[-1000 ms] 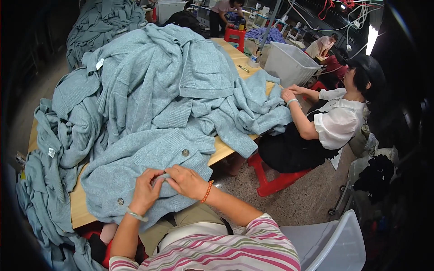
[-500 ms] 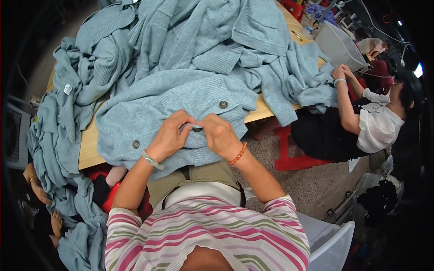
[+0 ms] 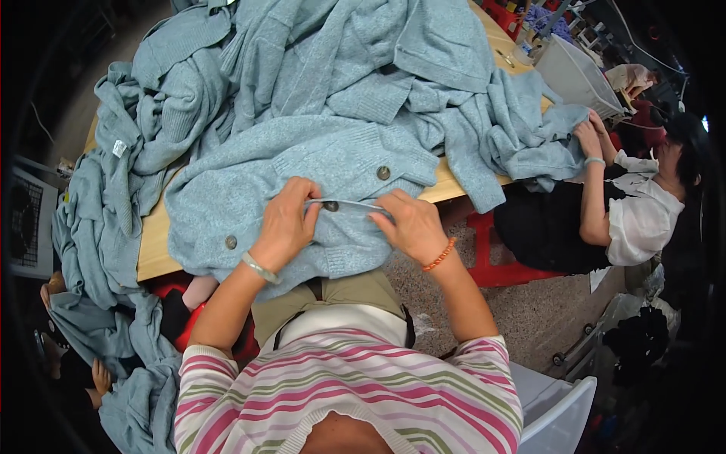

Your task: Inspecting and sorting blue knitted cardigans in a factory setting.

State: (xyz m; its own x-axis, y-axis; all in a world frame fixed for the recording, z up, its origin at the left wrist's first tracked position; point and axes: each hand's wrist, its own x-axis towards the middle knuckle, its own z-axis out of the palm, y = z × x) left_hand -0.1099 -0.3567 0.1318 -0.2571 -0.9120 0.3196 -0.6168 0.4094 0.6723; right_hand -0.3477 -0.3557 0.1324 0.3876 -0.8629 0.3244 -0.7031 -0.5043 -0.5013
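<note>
Blue-grey knitwear (image 3: pixel 318 53) is heaped across the top of the frame and spills down its left side, crowding the far side of the cardigan (image 3: pixel 257 155), which lies in the middle on the table (image 3: pixel 157 238). At right, a co-worker in a white top (image 3: pixel 639 208) sits on a red stool (image 3: pixel 484 261), hands on another garment; a grey bin (image 3: pixel 578 79) stands at upper right, a white tub (image 3: pixel 563 412) at lower right. At lower left, another person's hand (image 3: pixel 100 377) rests by hanging knitwear.

The table's wood shows as a narrow strip left of the cardigan and another to its right; beyond the right one, speckled floor (image 3: pixel 423 306) opens below the stool. The cardigan overhangs the near edge toward the wearer's lap. The left hand (image 3: pixel 287 218) and right hand (image 3: pixel 414 228), fingers curled and pinched closed, stretch a thin edge of it between them, just beside a dark button (image 3: pixel 330 205).
</note>
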